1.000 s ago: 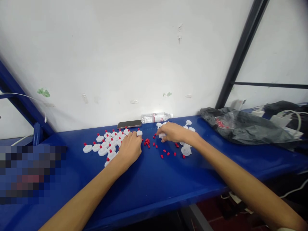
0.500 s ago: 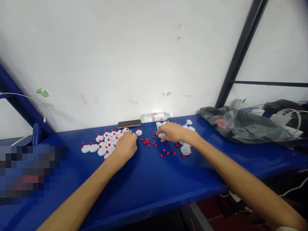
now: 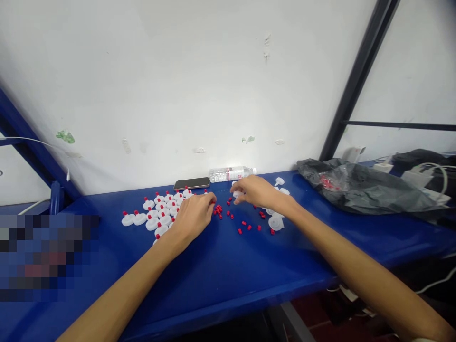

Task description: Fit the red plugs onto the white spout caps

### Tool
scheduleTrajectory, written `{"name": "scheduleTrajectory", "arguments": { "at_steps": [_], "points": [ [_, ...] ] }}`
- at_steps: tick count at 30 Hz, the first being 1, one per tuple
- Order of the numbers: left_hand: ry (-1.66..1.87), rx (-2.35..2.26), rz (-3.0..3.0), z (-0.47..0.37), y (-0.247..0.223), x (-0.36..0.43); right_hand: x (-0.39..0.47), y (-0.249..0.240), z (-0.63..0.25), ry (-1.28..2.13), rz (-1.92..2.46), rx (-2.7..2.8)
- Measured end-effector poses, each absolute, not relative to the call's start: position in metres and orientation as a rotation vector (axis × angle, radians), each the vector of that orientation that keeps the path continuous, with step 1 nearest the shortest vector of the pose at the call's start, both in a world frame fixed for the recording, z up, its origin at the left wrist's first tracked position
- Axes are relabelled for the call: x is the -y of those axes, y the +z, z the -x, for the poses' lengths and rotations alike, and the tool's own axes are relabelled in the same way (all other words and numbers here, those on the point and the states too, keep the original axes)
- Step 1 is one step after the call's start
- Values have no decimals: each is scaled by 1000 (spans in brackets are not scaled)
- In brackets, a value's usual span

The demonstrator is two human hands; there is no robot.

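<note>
On the blue table [image 3: 221, 275] lie several white caps with red plugs [image 3: 156, 213], grouped at the left. Loose red plugs [image 3: 245, 227] are scattered in the middle. Plain white caps [image 3: 276, 222] lie at the right. My left hand [image 3: 194, 216] rests palm down beside the plugged caps, its fingertips at the loose red plugs near the group's right edge. My right hand [image 3: 254, 191] hovers over the plain caps with a white cap pinched in its fingertips.
A phone [image 3: 191, 183] and a lying water bottle [image 3: 231, 174] sit by the white wall. A dark plastic bag [image 3: 359, 190] with red bits lies at the right, with chargers and cables [image 3: 423, 173] beyond it. A black post [image 3: 352, 80] rises at the right.
My left hand drew back left, then reached right to the loose red plugs. My right hand lifted slightly off the table with the white cap.
</note>
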State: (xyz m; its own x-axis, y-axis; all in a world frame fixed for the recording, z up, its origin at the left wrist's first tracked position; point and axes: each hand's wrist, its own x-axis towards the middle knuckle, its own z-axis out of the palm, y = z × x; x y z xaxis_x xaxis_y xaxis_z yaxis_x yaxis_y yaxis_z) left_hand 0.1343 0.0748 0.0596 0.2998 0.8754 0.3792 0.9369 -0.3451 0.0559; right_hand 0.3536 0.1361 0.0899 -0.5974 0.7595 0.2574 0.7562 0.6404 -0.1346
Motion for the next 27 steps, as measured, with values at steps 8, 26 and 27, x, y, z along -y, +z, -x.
{"name": "scheduleTrajectory", "arguments": {
  "at_steps": [8, 26, 27],
  "points": [
    [-800, 1529, 2437, -135, 58, -74, -131, 93, -345, 232, 939, 2404],
    [-903, 1489, 2356, -130, 62, -73, -122, 90, -339, 401, 811, 2346],
    [-917, 1469, 2353, -129, 61, -73, -121, 90, -339, 395, 807, 2347]
  ]
}}
